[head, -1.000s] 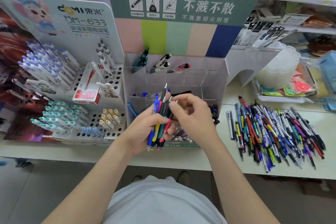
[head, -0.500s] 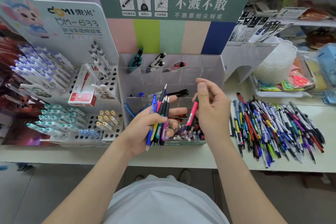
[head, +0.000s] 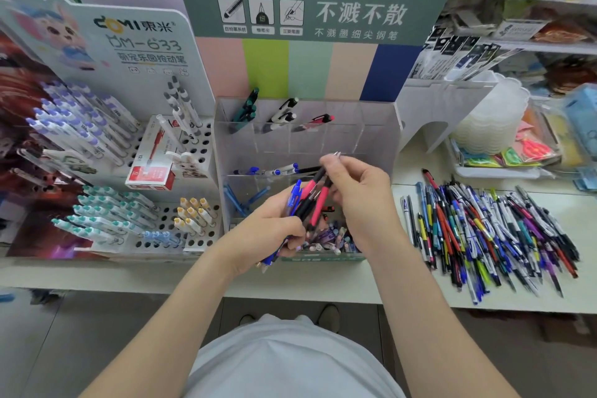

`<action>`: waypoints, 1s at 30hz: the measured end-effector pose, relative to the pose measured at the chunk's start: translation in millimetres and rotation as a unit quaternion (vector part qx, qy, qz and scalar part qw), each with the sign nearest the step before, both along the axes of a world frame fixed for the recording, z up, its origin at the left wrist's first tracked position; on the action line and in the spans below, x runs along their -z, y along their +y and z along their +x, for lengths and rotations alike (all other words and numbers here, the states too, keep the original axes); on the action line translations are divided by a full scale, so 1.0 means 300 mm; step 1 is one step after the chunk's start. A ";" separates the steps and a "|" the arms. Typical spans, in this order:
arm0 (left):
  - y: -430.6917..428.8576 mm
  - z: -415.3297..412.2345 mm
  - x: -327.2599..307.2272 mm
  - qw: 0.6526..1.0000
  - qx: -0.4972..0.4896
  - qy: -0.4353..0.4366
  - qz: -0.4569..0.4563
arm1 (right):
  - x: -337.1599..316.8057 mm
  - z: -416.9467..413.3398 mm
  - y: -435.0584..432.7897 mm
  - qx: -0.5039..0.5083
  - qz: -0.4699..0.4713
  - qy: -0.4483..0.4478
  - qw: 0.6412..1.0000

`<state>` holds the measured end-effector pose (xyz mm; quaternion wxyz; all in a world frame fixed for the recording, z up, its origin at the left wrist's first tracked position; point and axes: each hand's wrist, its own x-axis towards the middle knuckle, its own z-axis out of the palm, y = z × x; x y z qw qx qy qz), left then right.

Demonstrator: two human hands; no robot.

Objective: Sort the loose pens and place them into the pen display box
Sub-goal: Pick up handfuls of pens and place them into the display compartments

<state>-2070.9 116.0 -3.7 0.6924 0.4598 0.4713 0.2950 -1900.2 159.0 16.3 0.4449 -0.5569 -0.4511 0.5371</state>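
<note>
Hands, two, bare, both raised just in front of the pen display box.

- Left hand: fingers wrapped round a bundle of pens, blue, black and pink-gripped, fanned upward.
- Right hand: fingertips pinching the top ends of the pink-gripped pens in that bundle. Whether one or two, I cannot tell.
- Pen display box: clear, tiered, standing on the counter directly behind the hands.
- Back row: teal pens, black-and-white pens and one red pen, each kind in its own compartment.
- Middle tier: blue pens lying flat.
- Loose pens: large mixed pile on the counter, well to the right of the box.

Step in hand, as I judge it: picking one kind out of the held bundle.

Next move calls for drawing it free without dragging its neighbours along, then matching it to a compartment, likely the red pen's.
</note>
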 end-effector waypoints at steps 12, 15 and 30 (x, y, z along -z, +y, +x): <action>0.053 -0.002 -0.007 0.956 -0.130 0.185 0.186 | -0.171 -0.023 0.177 -0.037 0.071 -0.249 0.965; 0.064 -0.003 -0.008 0.962 -0.127 0.168 0.173 | -0.254 -0.056 0.245 -0.092 0.132 -0.425 0.891; 0.064 -0.016 0.004 0.978 -0.198 0.019 0.057 | -0.265 -0.115 0.433 -0.353 0.062 -0.689 0.630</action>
